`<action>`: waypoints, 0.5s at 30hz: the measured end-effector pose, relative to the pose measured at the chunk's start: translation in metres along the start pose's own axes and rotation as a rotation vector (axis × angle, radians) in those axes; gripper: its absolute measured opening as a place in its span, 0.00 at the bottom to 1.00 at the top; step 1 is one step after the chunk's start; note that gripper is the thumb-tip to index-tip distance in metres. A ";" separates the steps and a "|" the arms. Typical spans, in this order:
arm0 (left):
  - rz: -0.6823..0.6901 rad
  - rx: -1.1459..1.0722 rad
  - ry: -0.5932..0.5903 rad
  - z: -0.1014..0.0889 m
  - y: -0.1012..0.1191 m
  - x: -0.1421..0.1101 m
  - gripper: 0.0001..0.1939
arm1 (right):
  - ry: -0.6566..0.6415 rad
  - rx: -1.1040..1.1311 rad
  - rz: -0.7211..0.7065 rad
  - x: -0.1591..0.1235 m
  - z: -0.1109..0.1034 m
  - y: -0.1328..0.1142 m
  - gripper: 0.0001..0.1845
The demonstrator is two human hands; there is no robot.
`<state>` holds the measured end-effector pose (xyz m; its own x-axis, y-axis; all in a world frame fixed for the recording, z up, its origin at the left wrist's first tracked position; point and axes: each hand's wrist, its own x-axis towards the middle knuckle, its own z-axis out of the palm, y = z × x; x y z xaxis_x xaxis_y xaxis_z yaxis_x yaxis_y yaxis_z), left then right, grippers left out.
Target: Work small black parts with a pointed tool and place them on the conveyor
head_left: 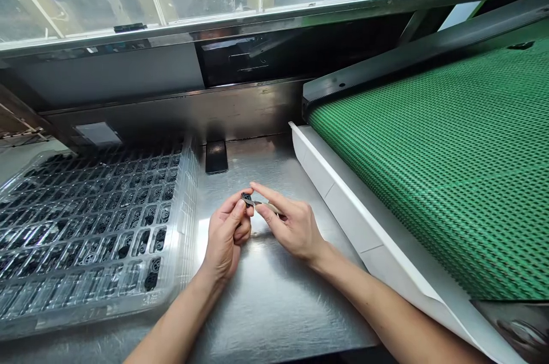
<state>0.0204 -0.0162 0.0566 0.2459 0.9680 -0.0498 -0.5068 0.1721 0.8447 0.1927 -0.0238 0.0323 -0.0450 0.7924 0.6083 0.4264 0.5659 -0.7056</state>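
Note:
In the head view, my left hand [223, 238] pinches a small round black plastic part [246, 197] between thumb and fingers, above the metal table. My right hand [298, 228] grips a slim knife [275, 209] with a pale handle. Its short metal blade meets the edge of the black part, close to my left thumb. Both hands are closed and nearly touch at the fingertips. The far side of the part is hidden by my left fingers.
Left of my hands stands a stack of clear plastic trays [185, 255] with small black parts in many pockets. A flat black rectangle [217, 157] lies on the steel table [274, 307]. To the right, a white trough [343, 198] runs below a green conveyor belt [446, 170].

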 end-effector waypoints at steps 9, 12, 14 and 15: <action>0.011 0.020 -0.026 0.000 0.004 -0.002 0.20 | 0.014 -0.037 -0.070 0.000 -0.002 0.003 0.22; 0.009 0.028 -0.036 0.001 0.005 -0.002 0.20 | 0.025 -0.042 -0.057 0.001 -0.002 0.003 0.20; 0.007 0.026 -0.030 0.000 0.005 -0.002 0.20 | 0.021 -0.033 -0.060 0.001 -0.002 0.003 0.20; 0.007 0.024 -0.023 0.000 0.004 -0.002 0.21 | 0.014 -0.031 -0.063 0.001 -0.002 0.003 0.22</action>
<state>0.0177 -0.0171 0.0603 0.2612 0.9648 -0.0317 -0.4889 0.1606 0.8575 0.1959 -0.0222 0.0315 -0.0597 0.7522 0.6562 0.4512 0.6068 -0.6544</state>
